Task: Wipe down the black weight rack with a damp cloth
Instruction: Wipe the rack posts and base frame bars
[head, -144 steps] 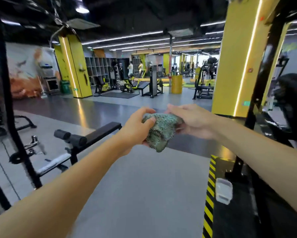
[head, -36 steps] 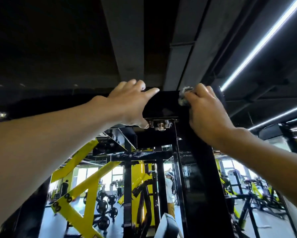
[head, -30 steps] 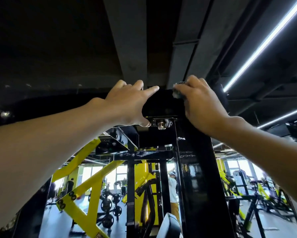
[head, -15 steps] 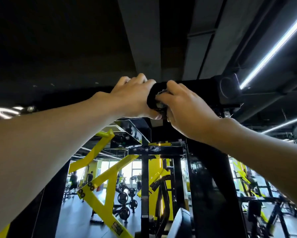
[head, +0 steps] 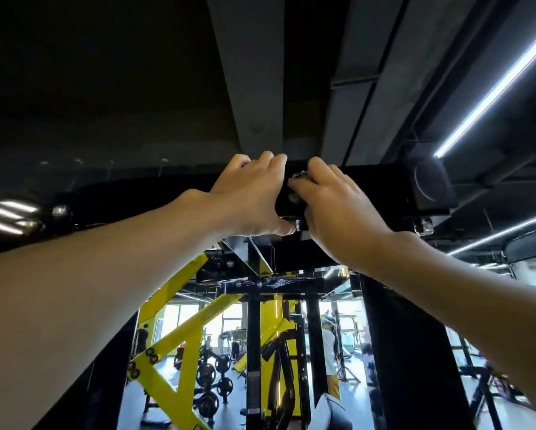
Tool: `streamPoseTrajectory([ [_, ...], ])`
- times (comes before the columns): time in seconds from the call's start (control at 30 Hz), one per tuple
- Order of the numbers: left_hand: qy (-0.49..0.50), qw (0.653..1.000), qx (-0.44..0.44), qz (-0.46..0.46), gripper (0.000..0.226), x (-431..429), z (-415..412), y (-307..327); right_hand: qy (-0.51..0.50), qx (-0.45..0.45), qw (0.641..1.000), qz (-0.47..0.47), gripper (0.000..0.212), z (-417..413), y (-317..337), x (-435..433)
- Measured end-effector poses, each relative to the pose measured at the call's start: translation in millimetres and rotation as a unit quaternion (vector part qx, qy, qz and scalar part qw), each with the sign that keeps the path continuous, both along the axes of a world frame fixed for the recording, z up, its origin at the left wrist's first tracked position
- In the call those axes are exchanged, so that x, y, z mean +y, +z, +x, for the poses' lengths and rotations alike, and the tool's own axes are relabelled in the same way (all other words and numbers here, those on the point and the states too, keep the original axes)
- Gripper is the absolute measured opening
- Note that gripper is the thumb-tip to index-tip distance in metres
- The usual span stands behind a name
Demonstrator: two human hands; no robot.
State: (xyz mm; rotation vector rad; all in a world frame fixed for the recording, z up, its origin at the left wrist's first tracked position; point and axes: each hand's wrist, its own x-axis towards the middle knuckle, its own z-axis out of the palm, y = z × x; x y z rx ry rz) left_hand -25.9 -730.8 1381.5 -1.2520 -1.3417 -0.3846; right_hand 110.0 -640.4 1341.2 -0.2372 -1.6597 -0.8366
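Observation:
I look up at the black weight rack's top crossbeam, which runs left to right overhead. My left hand grips the beam, fingers curled over its top edge and thumb below. Right beside it, my right hand presses the cloth against the beam's front face; only a small grey scrap of the cloth shows above the fingers, the remainder hidden under the hand. A black upright post of the rack drops down at the right.
Yellow diagonal braces and a black central column stand behind the beam. A weight-plate tree and a person are farther back. A bolt sticks out under the beam. Ceiling light strips run at the right.
My right hand with the cloth has slid left along the beam until it sits against my left hand. My left hand's fingers have curled further over the beam's top.

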Motion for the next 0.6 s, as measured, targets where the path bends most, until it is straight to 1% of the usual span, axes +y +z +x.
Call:
streamPoseTrajectory([
  [0.03, -0.011, 1.000, -0.004, -0.005, 0.107, -1, 0, 0, -0.003, -0.014, 1.000, 0.006, 0.034, 3, 2, 0],
  [0.07, -0.024, 1.000, -0.010, -0.012, 0.113, -3, 0, 0, -0.001, 0.009, 1.000, -0.001, 0.035, 6, 8, 0],
  [0.13, -0.045, 0.998, -0.025, -0.020, 0.124, -5, 0, 0, 0.004, 0.083, 0.996, -0.027, 0.029, 6, 16, -2],
  [0.17, -0.052, 0.998, -0.030, -0.022, 0.127, -5, 0, -1, -0.001, 0.087, 0.996, -0.030, 0.025, 1, 15, -5],
  [0.2, -0.057, 0.998, -0.031, -0.022, 0.128, -5, 0, -2, -0.011, 0.064, 0.998, -0.019, 0.025, -4, 10, -9],
  [0.27, -0.070, 0.997, -0.036, -0.028, 0.130, -5, 0, -2, -0.035, -0.006, 0.999, 0.013, 0.031, -10, 2, -8],
  [0.3, -0.076, 0.996, -0.040, -0.037, 0.130, -5, -2, -1, -0.034, -0.005, 0.999, 0.014, 0.033, -9, 1, -7],
  [0.37, -0.068, 0.996, -0.034, -0.054, 0.128, -10, -3, -3, -0.014, 0.060, 0.998, -0.017, 0.033, -8, 0, -6],
  [0.4, -0.059, 0.997, -0.021, -0.050, 0.125, -13, -3, -9, -0.008, 0.060, 0.998, -0.030, 0.032, -10, -3, -7],
  [0.43, -0.057, 0.998, -0.001, -0.029, 0.121, -15, -3, -16, 0.002, 0.029, 0.999, -0.037, 0.029, -14, -7, -12],
  [0.47, -0.066, 0.998, 0.021, 0.008, 0.114, -17, -2, -27, 0.021, -0.007, 0.999, -0.043, 0.025, -18, -12, -17],
  [0.5, -0.090, 0.994, 0.033, 0.047, 0.107, -19, 0, -39, 0.062, -0.024, 0.996, -0.057, 0.021, -20, -15, -21],
  [0.53, -0.122, 0.990, 0.026, 0.068, 0.103, -21, 4, -51, 0.126, -0.009, 0.988, -0.093, 0.020, -20, -16, -26],
  [0.57, -0.161, 0.985, -0.007, 0.060, 0.102, -23, 8, -60, 0.208, 0.029, 0.966, -0.154, 0.022, -17, -15, -30],
  [0.6, -0.207, 0.976, -0.058, 0.033, 0.103, -25, 14, -66, 0.303, 0.061, 0.922, -0.234, 0.024, -14, -14, -32],
])
